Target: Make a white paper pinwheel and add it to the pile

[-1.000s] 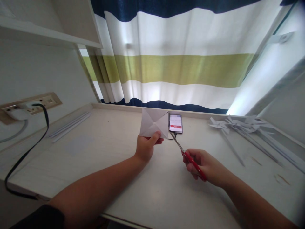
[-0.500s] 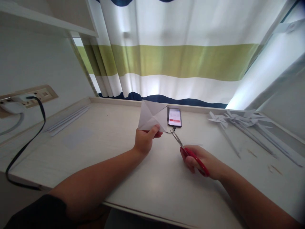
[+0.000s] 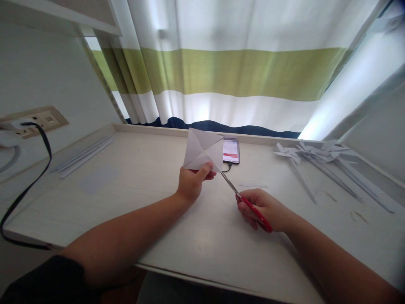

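My left hand (image 3: pixel 191 182) pinches the lower edge of a white square of paper (image 3: pixel 202 148) with diagonal creases and holds it upright above the pale desk (image 3: pixel 152 202). My right hand (image 3: pixel 264 209) grips red-handled scissors (image 3: pixel 245 200). Their metal blades point up and left, with the tips at the paper's lower right corner. A phone (image 3: pixel 230 150) with a lit screen lies on the desk just behind the paper.
Several white paper pinwheels on sticks (image 3: pixel 319 162) lie at the right. White paper strips (image 3: pixel 84 154) lie at the left by the wall. A wall socket (image 3: pixel 31 120) holds a black cable (image 3: pixel 28 185) that hangs over the desk's edge. A striped curtain (image 3: pixel 228 71) hangs behind.
The scissors' blades have closed in on the paper's lower right corner. The view has tilted down a little. My left hand keeps its hold on the paper.
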The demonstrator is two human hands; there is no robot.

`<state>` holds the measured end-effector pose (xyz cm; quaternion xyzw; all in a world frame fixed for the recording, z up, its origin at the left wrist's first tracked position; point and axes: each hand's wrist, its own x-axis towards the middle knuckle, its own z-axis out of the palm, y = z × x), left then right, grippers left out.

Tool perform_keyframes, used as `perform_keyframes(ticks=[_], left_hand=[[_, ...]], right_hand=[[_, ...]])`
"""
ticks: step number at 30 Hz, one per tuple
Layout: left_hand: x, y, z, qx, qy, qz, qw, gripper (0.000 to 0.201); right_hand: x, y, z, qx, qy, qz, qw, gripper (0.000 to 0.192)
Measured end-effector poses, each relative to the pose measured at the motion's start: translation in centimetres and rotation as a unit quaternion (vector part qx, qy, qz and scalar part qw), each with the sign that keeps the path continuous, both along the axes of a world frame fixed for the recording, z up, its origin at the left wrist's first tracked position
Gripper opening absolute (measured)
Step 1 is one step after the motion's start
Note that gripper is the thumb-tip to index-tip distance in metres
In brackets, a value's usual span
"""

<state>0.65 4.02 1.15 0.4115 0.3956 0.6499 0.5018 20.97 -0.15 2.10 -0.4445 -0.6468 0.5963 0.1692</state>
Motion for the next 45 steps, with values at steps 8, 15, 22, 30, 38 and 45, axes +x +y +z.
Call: perform_keyframes(ticks=[8,15,22,30,38,45], left_hand=[[0.14,-0.11,0.03,-0.005,0.015,-0.002,1.0,0.028],[0.28,-0.28,0.09,-0.007,0.03,-0.007,1.0,0.026],[0.4,-0.33,0.02,-0.006,0.03,-0.009,0.999,0.026],[0.52,-0.38,0.03,-0.008,0.036,-0.002,0.999,0.028],[0.31,-0.47,-0.07,0.013,0.07,-0.011,0.997,0.024],[0.43,-0.61,0.14,0.015,0.08,0.0,0.997,0.024]], right_hand=[[-0.03,-0.04,0.25,0.013,-0.025,0.013,1.0,0.034],[-0.12,-0.08,0.58,0.026,-0.043,0.016,0.999,0.032],[-0.16,-0.04,0.48,0.033,-0.049,0.008,0.998,0.03],[-0.22,-0.06,0.66,0.032,-0.057,0.008,0.998,0.031],[-0.12,-0.07,0.57,0.04,-0.062,0.006,0.997,0.031],[0.01,-0.01,0.35,0.039,-0.069,0.007,0.997,0.031]])
